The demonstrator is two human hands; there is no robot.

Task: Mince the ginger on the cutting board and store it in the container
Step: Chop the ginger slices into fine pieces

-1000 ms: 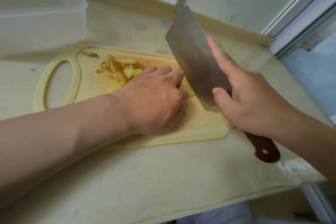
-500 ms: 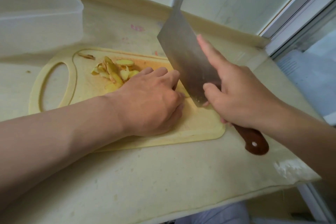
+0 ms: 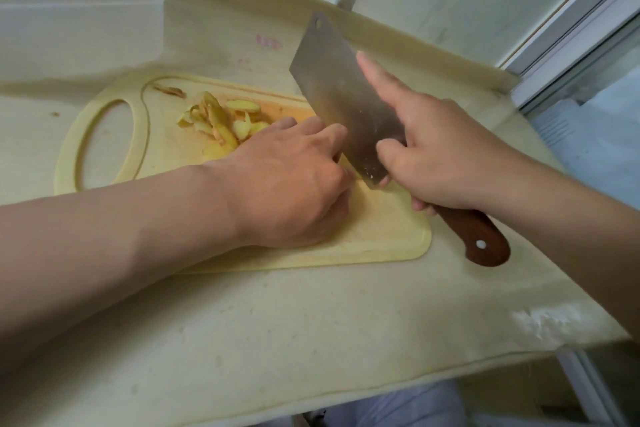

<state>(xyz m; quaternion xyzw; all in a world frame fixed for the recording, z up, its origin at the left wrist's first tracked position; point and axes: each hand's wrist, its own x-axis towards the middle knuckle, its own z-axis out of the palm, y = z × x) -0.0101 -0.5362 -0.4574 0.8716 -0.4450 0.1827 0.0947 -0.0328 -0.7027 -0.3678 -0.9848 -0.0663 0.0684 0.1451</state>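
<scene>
We are mid-slicing: our right hand (image 3: 446,156) wraps the cleaver (image 3: 339,97), forefinger along the blade, its edge beside the curled knuckles of our left hand (image 3: 294,180); what they pin is hidden. Sliced ginger (image 3: 221,121) lies just beyond that hand. Next, we judge, come short cuts with fingertips tucked.

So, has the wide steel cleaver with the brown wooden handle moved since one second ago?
Yes. The steel cleaver has shifted slightly left, away from the rounded right corner of the pale yellow plastic cutting board.
</scene>
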